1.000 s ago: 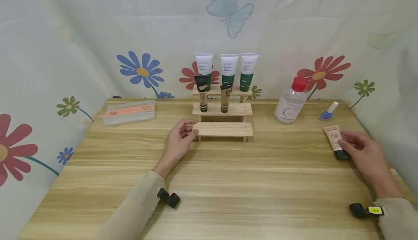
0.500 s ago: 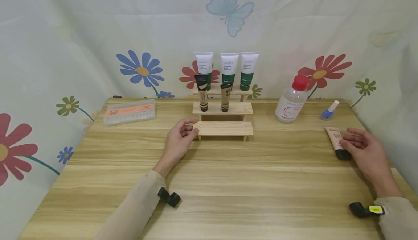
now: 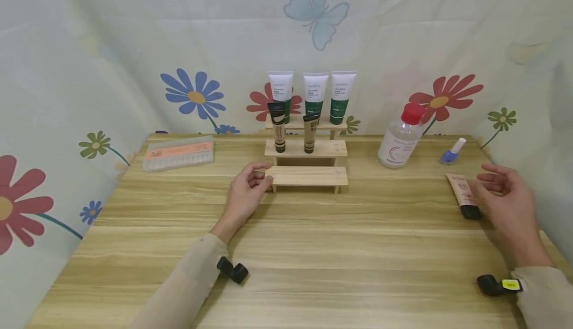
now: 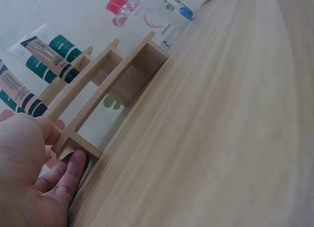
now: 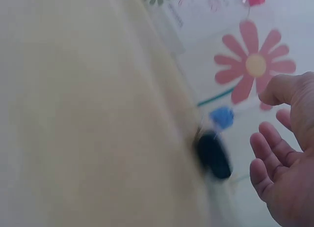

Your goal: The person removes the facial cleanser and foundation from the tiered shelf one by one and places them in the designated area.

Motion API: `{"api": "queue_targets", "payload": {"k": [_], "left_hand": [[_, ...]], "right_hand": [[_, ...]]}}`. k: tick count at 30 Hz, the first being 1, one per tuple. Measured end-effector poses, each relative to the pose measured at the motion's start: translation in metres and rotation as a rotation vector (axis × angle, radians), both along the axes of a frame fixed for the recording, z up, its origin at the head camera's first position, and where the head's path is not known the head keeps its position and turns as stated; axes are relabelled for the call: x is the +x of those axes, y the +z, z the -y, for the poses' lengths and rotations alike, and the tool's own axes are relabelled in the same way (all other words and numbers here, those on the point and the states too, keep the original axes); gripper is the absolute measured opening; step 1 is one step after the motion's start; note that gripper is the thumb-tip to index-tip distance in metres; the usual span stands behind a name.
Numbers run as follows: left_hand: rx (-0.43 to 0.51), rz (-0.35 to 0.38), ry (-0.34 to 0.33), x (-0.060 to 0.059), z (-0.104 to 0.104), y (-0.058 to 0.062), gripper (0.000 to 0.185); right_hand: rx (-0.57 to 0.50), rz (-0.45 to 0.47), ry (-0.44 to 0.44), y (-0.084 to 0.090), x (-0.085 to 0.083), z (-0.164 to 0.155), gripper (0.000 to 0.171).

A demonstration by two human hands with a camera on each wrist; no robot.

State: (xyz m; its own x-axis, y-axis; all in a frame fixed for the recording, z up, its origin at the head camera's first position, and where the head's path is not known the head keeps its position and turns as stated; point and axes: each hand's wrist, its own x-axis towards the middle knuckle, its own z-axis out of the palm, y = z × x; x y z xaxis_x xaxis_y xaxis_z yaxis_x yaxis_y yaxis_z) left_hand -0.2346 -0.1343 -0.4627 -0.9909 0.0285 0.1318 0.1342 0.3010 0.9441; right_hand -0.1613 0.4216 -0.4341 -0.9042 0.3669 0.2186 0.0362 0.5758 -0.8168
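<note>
At the left end of the lowest step of a small wooden tiered display stand [image 3: 306, 176], my left hand [image 3: 246, 185] grips the wood between thumb and fingers. In the left wrist view, fingertips [image 4: 77, 160] reach under that end. A beige BB cream tube [image 3: 462, 190] with a black cap lies on the table at the right. My right hand [image 3: 510, 200] hovers just right of this tube, fingers loosely bent, holding nothing. From the right wrist, the black cap [image 5: 213, 156] shows apart from the fingers.
Two black-capped tubes [image 3: 309, 135] stand on the middle step, with white-and-green tubes [image 3: 342, 98] on the top one. Behind the cream tube are a red-capped clear bottle [image 3: 400, 140] and blue nail polish [image 3: 449, 157]. A flat clear case [image 3: 179, 154] lies at left.
My right hand has let go of the BB cream tube and drawn slightly away to the right, its fingers spreading. The tube stays on the table. My left hand keeps its place on the stand.
</note>
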Motion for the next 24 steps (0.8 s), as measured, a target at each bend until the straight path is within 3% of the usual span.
{"api": "queue_targets", "payload": {"k": [6, 16, 20, 24], "left_hand": [[0.002, 0.004, -0.003, 0.0, -0.001, 0.001, 0.031], [0.021, -0.006, -0.009, 0.001, 0.0, 0.0, 0.03], [0.029, -0.006, -0.012, 0.0, 0.0, -0.001, 0.029], [0.028, -0.01, -0.012, -0.001, 0.0, -0.002, 0.029]], "right_hand": [[-0.028, -0.083, -0.03, 0.032, -0.008, 0.028, 0.055], [-0.136, -0.283, 0.076, 0.07, -0.032, 0.09, 0.048], [-0.236, -0.32, 0.181, 0.081, -0.042, 0.115, 0.049], [-0.387, -0.366, 0.349, 0.089, -0.054, 0.141, 0.05]]}}
